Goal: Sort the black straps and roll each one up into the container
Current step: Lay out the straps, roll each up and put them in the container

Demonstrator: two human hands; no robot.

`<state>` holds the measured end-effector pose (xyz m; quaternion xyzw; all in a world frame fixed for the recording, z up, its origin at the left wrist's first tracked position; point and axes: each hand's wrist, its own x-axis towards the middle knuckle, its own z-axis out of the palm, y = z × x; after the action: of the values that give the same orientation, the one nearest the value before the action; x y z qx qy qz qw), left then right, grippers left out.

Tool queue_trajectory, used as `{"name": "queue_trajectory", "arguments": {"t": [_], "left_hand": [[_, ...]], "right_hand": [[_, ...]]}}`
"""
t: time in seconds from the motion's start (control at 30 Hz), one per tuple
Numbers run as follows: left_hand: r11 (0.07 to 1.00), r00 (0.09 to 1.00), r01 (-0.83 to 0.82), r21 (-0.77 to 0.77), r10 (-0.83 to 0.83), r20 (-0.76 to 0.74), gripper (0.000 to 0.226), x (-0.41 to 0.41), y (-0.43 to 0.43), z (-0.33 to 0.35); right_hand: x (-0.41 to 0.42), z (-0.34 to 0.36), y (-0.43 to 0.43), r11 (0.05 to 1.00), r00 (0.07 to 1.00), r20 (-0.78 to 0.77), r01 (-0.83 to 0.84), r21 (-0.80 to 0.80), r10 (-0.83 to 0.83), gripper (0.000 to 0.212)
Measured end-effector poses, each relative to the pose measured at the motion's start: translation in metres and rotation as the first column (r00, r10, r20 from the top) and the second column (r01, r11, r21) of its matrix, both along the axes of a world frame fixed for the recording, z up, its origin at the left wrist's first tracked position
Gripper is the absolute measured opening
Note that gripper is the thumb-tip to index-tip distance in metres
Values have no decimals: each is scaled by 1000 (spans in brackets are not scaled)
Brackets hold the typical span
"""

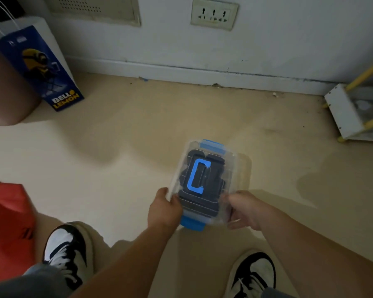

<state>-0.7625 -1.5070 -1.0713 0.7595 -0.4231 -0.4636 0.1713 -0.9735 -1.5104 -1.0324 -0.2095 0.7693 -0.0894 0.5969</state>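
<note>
From the head camera, the clear container [230, 162] sits low in front of the person, between their two shoes, with its lid on and the blue carry handle [194, 177] lying flat on top. The left hand [163, 208] grips the near left corner with curled fingers, and the right hand [243, 209] clasps the near right edge. This two-sided hold probably steadies the box for setting down or for working the near blue latch [192, 224]. The black straps [212, 191] show only as a dark mass through the lid, so their number and whether they are rolled can't be made out. Motion blur hides the fingertips, and I cannot tell whether the box touches the floor [116, 160].
</note>
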Motion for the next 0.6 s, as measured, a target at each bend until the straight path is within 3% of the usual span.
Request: {"name": "queue_trajectory", "arguments": {"t": [0.07,0.13,0.2,0.23,0.3,0.37,0.43,0.5,0.57,0.6], "left_hand": [[994,995,-97,-40,99,31,45,19,-11,11],[977,979,-204,-66,205,8,49,38,-19,18],[974,974,-224,-42,225,8,61,51,-20,19],[978,978,-208,7,208,5,71,54,-18,18],[964,971,-207,170,224,-87,87,58,-7,12],[909,908,-240,342,334,-252,79,54,6,9],[905,884,-234,356,351,-310,59,49,13,8],[959,955,-158,235,209,-212,53,46,13,2],[985,1000,-22,169,24,-10,56,44,7,0],[983,997,33,178,-46,66,59,43,5,-1]], "right_hand": [[6,5,10,964,973,133,-209,165,188,38],[14,7,18,884,897,286,-406,234,336,55],[17,12,16,909,891,359,-365,199,279,64],[16,13,10,960,921,348,-236,148,173,61],[9,14,-8,989,952,277,145,-17,-134,45],[-1,14,-31,885,911,154,410,-221,-384,33],[-9,11,-49,871,926,-64,323,-371,-371,35],[-10,6,-53,930,942,-252,124,-347,-220,66],[-4,-1,-53,962,955,-274,36,-271,-113,84],[1,-6,-53,967,968,-235,28,-254,-90,82]]}}
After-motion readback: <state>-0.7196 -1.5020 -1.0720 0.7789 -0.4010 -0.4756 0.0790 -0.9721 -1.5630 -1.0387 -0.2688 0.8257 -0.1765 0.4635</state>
